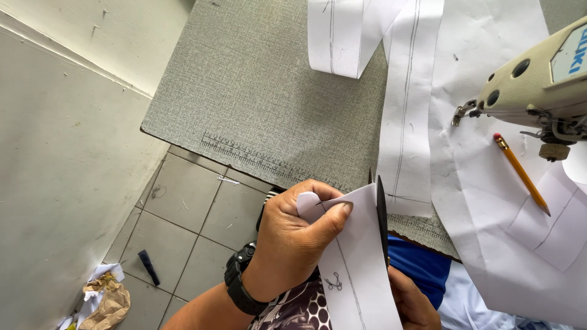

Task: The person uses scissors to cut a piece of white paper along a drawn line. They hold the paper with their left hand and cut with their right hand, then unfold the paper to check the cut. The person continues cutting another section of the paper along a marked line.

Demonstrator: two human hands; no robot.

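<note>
Cutting a paper strip with scissors at the tabletop's near edge.

I see my left hand [293, 244] pinching the paper strip [354, 263] between thumb and fingers, clamped on its curled top corner; the strip's long axis runs from my lap up and away toward the tabletop [257, 91], with a pencilled line along it. Just right of that hand, the scissors [381, 214] stand with the dark blades pointing up and away, lying along the strip's right edge. My right hand [413, 302] sits below them, mostly hidden by the strip; I cannot tell how its fingers are closed. Farther right lie white paper sheets [477, 183], a yellow pencil [521, 174] and a sewing machine [538, 79].
</note>
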